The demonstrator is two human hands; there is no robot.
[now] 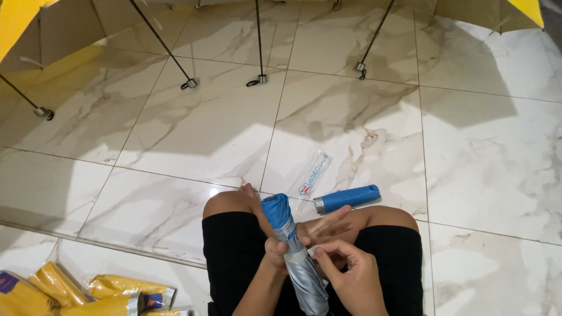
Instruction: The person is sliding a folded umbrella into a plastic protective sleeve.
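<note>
Both hands work at one folded blue-and-silver umbrella (293, 246) held upright over the lap: the left hand (276, 253) is wrapped tight around its middle, and the right hand (345, 275) pinches something small, too blurred to name, against its silver fabric, fingers together. As I judge it, the slippery folds could spring loose if the left grip slackens, and the bundle could slide down between the knees. Just beyond the hands lie one blue sleeve (346, 198) and one clear plastic wrapper (313, 173), close enough to be knocked away. Far ahead hang four umbrella handles (261, 78) under open yellow canopies. Left of the left hand lie about four yellow packaged umbrellas (126, 289).
</note>
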